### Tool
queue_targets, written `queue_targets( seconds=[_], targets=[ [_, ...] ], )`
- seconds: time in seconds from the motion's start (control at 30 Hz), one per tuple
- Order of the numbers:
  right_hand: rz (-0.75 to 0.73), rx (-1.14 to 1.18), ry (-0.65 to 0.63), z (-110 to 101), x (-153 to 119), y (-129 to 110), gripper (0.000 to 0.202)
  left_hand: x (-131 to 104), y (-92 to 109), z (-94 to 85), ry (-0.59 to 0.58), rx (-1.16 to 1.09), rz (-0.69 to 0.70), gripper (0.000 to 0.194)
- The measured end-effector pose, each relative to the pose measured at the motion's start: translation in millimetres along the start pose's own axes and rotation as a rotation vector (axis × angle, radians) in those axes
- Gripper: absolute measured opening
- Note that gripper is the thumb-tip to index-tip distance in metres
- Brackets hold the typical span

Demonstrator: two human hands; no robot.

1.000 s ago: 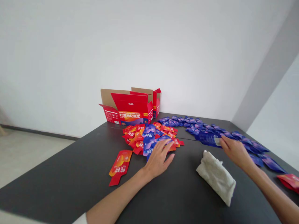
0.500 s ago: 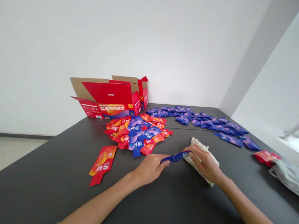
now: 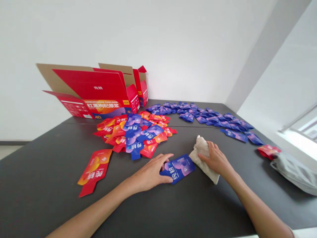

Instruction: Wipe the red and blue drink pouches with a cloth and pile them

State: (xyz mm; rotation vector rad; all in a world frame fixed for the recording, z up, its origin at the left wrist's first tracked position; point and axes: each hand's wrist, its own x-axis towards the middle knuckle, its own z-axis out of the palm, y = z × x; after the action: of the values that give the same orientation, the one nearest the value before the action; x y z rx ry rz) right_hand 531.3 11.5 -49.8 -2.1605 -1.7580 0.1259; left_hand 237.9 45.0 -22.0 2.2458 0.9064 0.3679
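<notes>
A blue pouch [image 3: 181, 167] with a purple print lies face up on the dark table. My left hand [image 3: 154, 170] holds its left end, with the thumb at the near edge and the fingers at the far side. Right of the pouch, my right hand [image 3: 216, 158] is closed on a folded off-white cloth [image 3: 203, 162], fingers and thumb pressed on its top. A single red-orange pouch [image 3: 96, 168] lies to the left of my left hand. Beyond it is a mixed pile of red and blue pouches [image 3: 133, 135].
Two open red cartons [image 3: 106, 107] [image 3: 143, 87] stand at the back left. Rows of blue pouches [image 3: 210, 117] curve along the back and right. A red pouch [image 3: 268, 151] and a grey cloth item [image 3: 294, 172] lie at the right edge.
The blue pouch has gone from edge-on between both hands to flat on the table. My right hand has let go of it and taken hold of the cloth. The view has shifted.
</notes>
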Motion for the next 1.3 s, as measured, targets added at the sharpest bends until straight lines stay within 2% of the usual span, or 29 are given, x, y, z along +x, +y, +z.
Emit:
queue_targets(
  seconds=[0.13, 0.2, 0.27, 0.37, 0.43, 0.53, 0.57, 0.67, 0.73, 0.87, 0.93, 1.03, 1.1, 1.2, 1.23, 1.3],
  targets=[
    [0.084, 0.199, -0.004, -11, -1, -16, 0.043, 4, -2, 7.5, 0.024, -0.011, -0.047, 0.056],
    [0.032, 0.335, 0.017, -13, -10, -37, 0.037, 5, -2, 11.4, 0.030, 0.000, -0.053, 0.057],
    [-0.108, 0.387, 0.011, -9, -24, -64, 0.037, 5, -2, 13.8, 0.039, -0.004, -0.033, 0.054],
    [-0.355, 0.233, -0.125, 1, -40, -97, 0.034, 5, 0, 14.6, 0.036, -0.042, 0.029, 0.040],
    [-0.355, 0.052, -0.151, 5, -40, -104, 0.025, 6, 0, 14.3, 0.022, -0.068, 0.034, 0.037],
    [-0.216, -0.141, -0.104, 4, -31, -100, 0.021, 7, 0, 14.7, 0.020, -0.037, -0.003, 0.040],
    [-0.216, -0.164, -0.106, 3, -28, -98, 0.021, 8, 0, 15.2, 0.023, -0.017, -0.009, 0.039],
    [-0.370, -0.158, -0.158, 1, -27, -95, 0.022, 9, -2, 17.2, 0.035, 0.019, -0.010, 0.027],
    [-0.408, -0.165, -0.172, 0, -27, -95, 0.022, 9, -2, 18.6, 0.038, 0.023, 0.002, 0.022],
    [-0.200, -0.247, -0.116, -4, -22, -92, 0.022, 9, -3, 20.4, 0.045, 0.032, 0.020, 0.031],
    [-0.255, -0.244, -0.123, -6, -22, -91, 0.023, 10, -3, 20.9, 0.047, 0.027, 0.013, 0.033],
    [-0.454, -0.203, -0.196, -5, -25, -92, 0.023, 11, -3, 21.3, 0.040, 0.009, -0.010, 0.026],
    [-0.417, -0.220, -0.214, -6, -25, -90, 0.024, 11, -3, 21.7, 0.036, -0.010, -0.009, 0.027],
    [-0.226, -0.282, -0.175, -8, -20, -86, 0.024, 11, -3, 22.1, 0.022, -0.032, 0.003, 0.036],
    [-0.218, -0.287, -0.166, -9, -19, -85, 0.024, 11, -3, 22.1, 0.022, -0.036, 0.000, 0.038],
    [-0.321, -0.269, -0.185, -9, -21, -86, 0.024, 11, -3, 21.4, 0.023, -0.047, -0.010, 0.035]
  ],
)
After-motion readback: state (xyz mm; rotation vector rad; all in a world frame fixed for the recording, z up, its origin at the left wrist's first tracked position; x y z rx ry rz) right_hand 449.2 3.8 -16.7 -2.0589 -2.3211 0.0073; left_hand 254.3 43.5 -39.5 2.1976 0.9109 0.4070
